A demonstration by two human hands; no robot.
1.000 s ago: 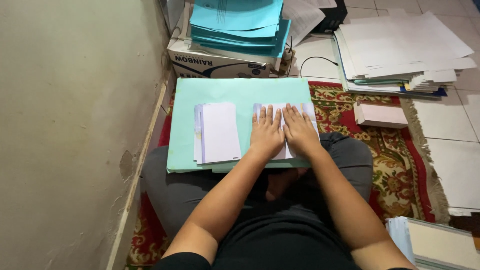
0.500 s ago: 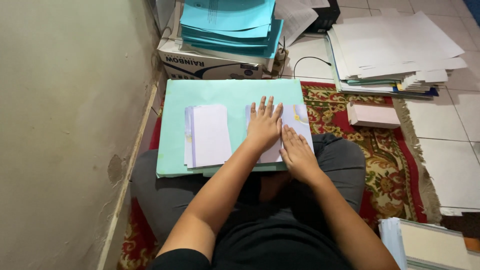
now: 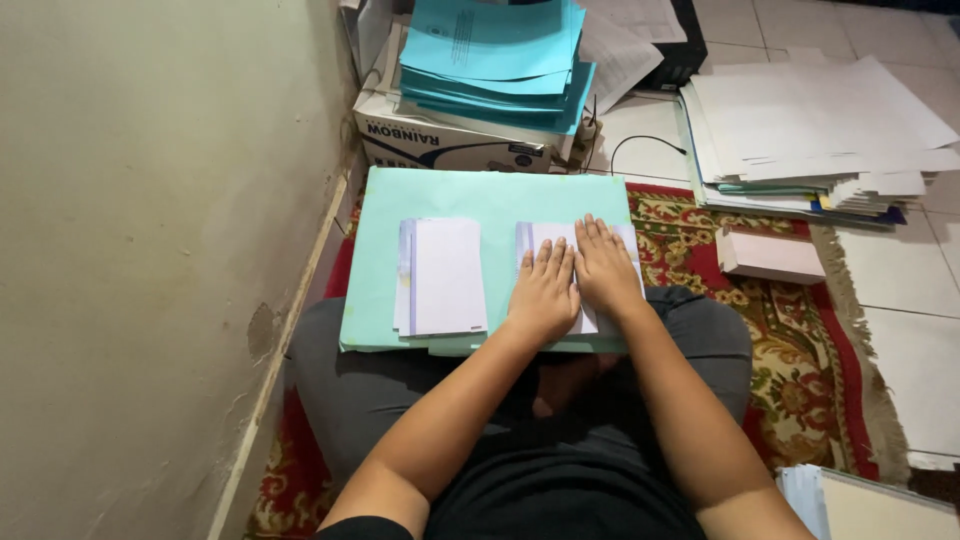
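A light green folder stack (image 3: 470, 200) rests across my lap. Two small piles of folded white papers lie on it. The left pile (image 3: 441, 276) lies untouched. My left hand (image 3: 543, 292) and my right hand (image 3: 604, 268) lie flat, side by side, fingers together, pressing down on the right pile (image 3: 543, 236). Neither hand grips anything; the palms cover most of that pile.
A cardboard box (image 3: 450, 145) topped with teal folders (image 3: 495, 55) stands beyond the lap folder. Stacks of white paper (image 3: 815, 130) lie on the tiled floor at right, a small packet (image 3: 770, 255) on the patterned rug (image 3: 790, 340). A wall (image 3: 150, 250) runs along the left.
My right hand slid up from below to lie level beside my left hand on the right pile. The left pile has not moved.
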